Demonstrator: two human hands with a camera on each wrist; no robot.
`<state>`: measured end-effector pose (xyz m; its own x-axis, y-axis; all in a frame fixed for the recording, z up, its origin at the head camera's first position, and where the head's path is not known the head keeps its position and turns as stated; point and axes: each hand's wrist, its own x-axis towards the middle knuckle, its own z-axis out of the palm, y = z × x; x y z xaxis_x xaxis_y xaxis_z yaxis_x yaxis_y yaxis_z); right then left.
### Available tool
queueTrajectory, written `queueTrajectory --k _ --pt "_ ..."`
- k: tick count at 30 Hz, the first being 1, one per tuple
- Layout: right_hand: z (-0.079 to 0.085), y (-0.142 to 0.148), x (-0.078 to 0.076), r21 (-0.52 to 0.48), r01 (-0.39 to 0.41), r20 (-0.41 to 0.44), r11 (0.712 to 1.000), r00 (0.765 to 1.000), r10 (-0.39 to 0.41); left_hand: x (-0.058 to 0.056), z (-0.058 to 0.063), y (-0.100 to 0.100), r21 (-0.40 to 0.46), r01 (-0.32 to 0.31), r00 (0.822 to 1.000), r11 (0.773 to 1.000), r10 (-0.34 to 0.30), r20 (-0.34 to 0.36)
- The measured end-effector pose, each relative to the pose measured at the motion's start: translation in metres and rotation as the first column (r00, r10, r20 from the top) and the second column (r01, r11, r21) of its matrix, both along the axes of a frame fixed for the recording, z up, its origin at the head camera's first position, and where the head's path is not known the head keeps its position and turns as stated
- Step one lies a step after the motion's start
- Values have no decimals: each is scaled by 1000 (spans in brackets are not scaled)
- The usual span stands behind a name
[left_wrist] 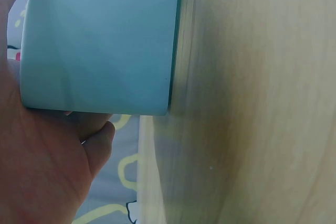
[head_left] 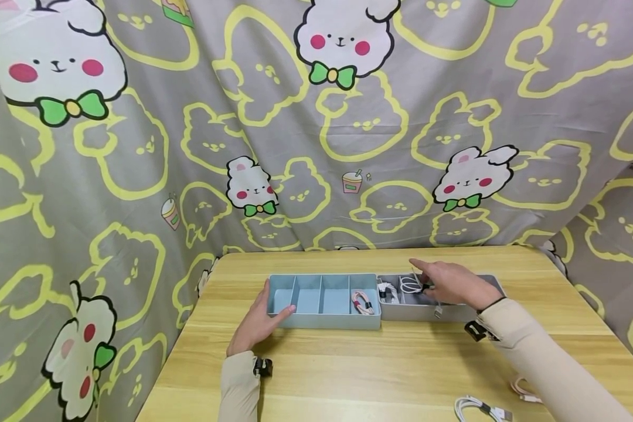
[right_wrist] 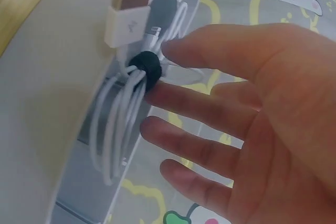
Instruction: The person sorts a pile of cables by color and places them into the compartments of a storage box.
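The coiled white cable (right_wrist: 111, 129) hangs over the grey box (head_left: 408, 312), pinched at its black strap (right_wrist: 147, 71) in a narrow hold by the right hand (head_left: 451, 283), whose remaining fingers are spread. With so little gripped, the loops could swing and slip free. The USB plug (right_wrist: 127, 24) dangles on the near side and might snag on the near wall; the loops could tangle with the bundled cable (head_left: 387, 291) in the left compartment. Further left, the left hand (head_left: 257, 322) grips the left end of the blue box (head_left: 327, 321), thumb over the near rim; pushing right could nudge both boxes askew
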<state>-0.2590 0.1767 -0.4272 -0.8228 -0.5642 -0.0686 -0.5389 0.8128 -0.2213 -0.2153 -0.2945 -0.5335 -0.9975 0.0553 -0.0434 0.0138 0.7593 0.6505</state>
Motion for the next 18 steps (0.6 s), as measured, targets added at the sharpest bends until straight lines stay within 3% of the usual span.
queueTrajectory --k 12,18 --pt "-7 2 -1 86 36 -65 996 997 -31 0 1 -1 1 -2 1000 1000 2 10" --pt "-2 1 -1 26 36 -134 999 990 -32 0 3 0 -3 -8 1000 1000 9 18"
